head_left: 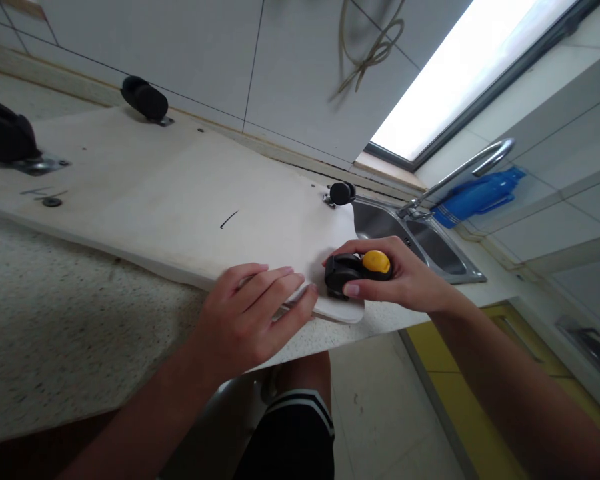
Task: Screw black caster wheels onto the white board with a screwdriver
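A long white board [180, 173] lies on the speckled counter with black casters on its upper face. My right hand [405, 273] is closed around a black caster with a yellow brake tab [357, 270] at the board's near right corner. My left hand [260, 317] rests on the board's near edge just left of that caster, fingers stretched over the top. Another caster [342, 193] stands at the far right corner. Two more, a far-left caster [144, 98] and a near-left caster [5, 133], sit at the other end.
Beyond the board's right end is a steel sink [460, 273] with a curved faucet [480, 160]. A blue plastic jug [480, 197] lies behind it. A looped cord [375, 53] hangs on the tiled wall. Yellow cabinets [460, 367] stand below the counter [80, 320].
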A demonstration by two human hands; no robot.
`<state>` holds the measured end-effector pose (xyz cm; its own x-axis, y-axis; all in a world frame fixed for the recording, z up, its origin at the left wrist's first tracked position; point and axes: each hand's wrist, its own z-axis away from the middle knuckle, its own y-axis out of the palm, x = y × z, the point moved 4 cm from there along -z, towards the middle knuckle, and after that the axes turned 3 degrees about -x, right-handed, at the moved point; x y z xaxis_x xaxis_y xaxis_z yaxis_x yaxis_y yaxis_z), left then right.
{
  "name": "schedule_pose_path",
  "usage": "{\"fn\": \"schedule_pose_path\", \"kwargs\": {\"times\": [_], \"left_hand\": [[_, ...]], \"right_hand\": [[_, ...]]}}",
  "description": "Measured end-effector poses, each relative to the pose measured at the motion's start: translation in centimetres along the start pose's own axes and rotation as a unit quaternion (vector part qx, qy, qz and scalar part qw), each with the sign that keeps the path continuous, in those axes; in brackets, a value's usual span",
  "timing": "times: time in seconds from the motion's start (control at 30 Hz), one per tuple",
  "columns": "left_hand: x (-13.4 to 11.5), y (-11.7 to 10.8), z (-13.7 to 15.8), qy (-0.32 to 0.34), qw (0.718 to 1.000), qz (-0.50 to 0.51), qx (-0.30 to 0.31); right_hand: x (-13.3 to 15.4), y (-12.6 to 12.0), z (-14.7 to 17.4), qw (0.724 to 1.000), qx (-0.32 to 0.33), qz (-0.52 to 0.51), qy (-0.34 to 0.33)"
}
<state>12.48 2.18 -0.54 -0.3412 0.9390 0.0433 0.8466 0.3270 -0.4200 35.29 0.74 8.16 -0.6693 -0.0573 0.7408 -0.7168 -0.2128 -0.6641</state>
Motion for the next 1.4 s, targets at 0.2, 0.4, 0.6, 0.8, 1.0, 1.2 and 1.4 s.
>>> {"fn": "schedule_pose_path", "kwargs": {"times": [0.2, 0.4, 0.6, 0.8, 1.0, 1.2, 1.4], "left_hand": [[0.1, 0.0, 0.0, -0.001, 1.000, -0.006, -0.007], [0.1, 0.1, 0.2, 0.005, 1.000, -0.001, 0.004], [0.1, 0.2, 0.6, -0.011, 1.000, 0.008, 0.011], [0.0, 0.2, 0.1, 0.008, 1.000, -0.016, 0.011], [-0.1, 0.1, -0.3, 0.023, 0.999, -0.033, 0.006], [0.0, 0.1, -0.2, 0.027, 0.999, -0.041, 0.005], [0.0, 0.1, -0.3, 0.025, 0.999, -0.043, 0.002]], "right_hand": [[-0.1, 0.2, -0.2, 0.999, -0.002, -0.028, -0.021], [-0.7, 0.1, 0.8, 0.994, -0.090, -0.023, -0.051], [1.1, -2.1, 4.6, 0.895, -0.319, -0.308, -0.047], [4.9, -3.2, 7.1, 0.794, -0.510, -0.301, -0.136], [4.5, -2.2, 6.3, 0.797, -0.514, -0.280, -0.151], [4.5, -1.5, 5.3, 0.835, -0.474, -0.242, -0.138], [5.0, -1.6, 5.7, 0.811, -0.484, -0.280, -0.172]]}}
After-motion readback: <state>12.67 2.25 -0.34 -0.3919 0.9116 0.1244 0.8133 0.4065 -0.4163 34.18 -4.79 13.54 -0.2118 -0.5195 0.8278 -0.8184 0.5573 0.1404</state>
